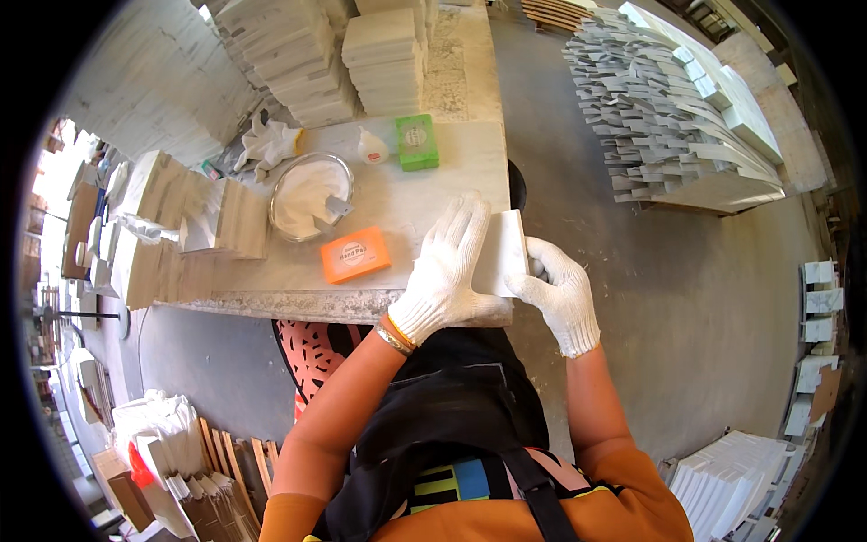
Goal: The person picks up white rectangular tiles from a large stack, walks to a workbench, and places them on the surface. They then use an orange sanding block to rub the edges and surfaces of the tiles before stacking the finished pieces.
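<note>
A white stone tile (499, 257) lies at the right front corner of the stone-topped bench. My left hand (444, 262), in a white knit glove, rests flat over the tile's left side with its fingers stretched out. The gloved right hand (562, 294) grips the tile's right edge, thumb on top and fingers curled at the side, partly hidden. Left of my left hand is an orange rectangular pad (355, 256). Farther back lie a green pad (416, 143) and a small white bottle (371, 146).
A round metal pan (274, 212) of white material with a scraper (330, 213) stands on the bench, beside spare gloves (269, 144). Tile stacks (384, 68) rise behind; cut stone blocks (239, 221) stand at left. Across the floor is a pile of stone strips (650, 117).
</note>
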